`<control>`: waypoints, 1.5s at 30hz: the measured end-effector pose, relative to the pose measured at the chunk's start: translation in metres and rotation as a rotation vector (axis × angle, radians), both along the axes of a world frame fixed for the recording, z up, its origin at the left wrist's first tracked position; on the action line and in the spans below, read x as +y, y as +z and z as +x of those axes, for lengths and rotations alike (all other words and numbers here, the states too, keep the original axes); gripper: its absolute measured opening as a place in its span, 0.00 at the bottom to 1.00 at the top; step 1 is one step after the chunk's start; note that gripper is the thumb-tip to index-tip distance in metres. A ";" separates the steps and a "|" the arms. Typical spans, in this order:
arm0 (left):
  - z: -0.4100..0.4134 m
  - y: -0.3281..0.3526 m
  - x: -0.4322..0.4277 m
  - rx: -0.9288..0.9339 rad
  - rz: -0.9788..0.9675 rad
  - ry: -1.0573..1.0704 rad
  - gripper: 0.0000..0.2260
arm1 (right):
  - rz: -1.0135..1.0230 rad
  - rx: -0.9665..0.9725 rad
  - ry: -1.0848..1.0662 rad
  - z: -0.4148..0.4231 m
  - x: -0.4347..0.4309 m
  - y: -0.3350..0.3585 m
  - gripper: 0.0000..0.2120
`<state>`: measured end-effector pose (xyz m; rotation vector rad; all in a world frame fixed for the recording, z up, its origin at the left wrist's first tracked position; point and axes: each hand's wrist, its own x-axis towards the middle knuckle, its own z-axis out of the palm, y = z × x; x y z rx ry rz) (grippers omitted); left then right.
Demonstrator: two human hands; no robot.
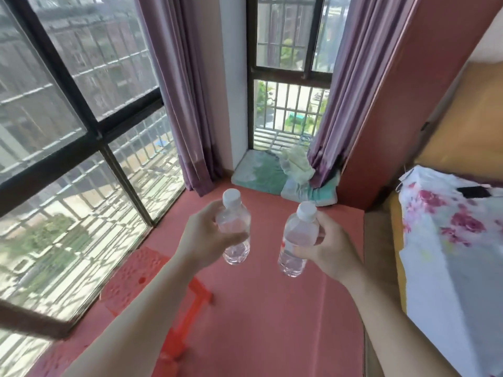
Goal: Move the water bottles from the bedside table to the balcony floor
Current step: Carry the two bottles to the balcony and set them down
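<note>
Two small clear plastic water bottles with white screw caps are held upright in the air over the salmon-pink balcony floor (272,322), one in each hand. The left bottle (234,227) is grasped round its middle by the left hand (204,238), the fingers curled about the body. The right bottle (298,240) is grasped in the same way by the right hand (330,251), with fingertips wrapped just under the shoulder. The bottles are near each other but apart, and neither touches the floor.

Both appear filled, though the water level cannot be read for certain, so a modest weight is to be expected. The thin walls are likely to give under a hard squeeze, and the smooth plastic could slide in a loose grip. A firm, unforced hold on the mid-body, as is used now, seems best suited. The narrow bases suggest that each bottle should be set down flat and steadied before it is let go, since a tilted landing could tip it.

Room for this is offered on the bare floor between the red plastic stool (152,270) on the left and the bed with a floral cover (449,227) on the right. Folded green cloths (261,172) lie in the far corner.
</note>
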<state>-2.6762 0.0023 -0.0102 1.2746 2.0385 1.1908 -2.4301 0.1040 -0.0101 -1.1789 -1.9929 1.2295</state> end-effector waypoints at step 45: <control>-0.500 -0.094 0.743 -0.165 -0.221 0.052 0.21 | -0.213 -0.155 0.076 -0.537 0.743 -0.117 0.27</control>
